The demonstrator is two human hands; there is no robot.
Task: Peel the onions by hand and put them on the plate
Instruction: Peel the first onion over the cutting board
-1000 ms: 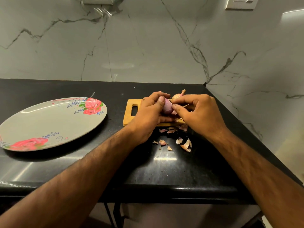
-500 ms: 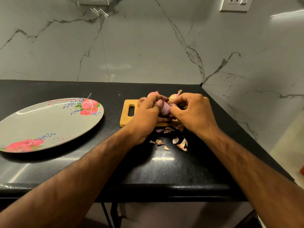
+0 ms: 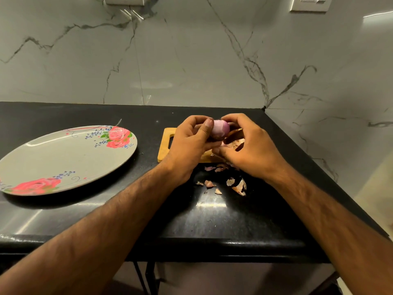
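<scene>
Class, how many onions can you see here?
1: the purple onion, held between the left hand and right hand above the chopping board. Others may be hidden behind the hands.

This was a home kitchen: a polished black stone countertop (image 3: 212,220) ran into a corner under a white marble-veined backsplash (image 3: 191,60) with wall sockets (image 3: 309,3), and on it sat a wooden chopping board (image 3: 162,150), a rose-patterned plate (image 3: 63,158) and a scatter of papery onion skins (image 3: 238,185).
</scene>
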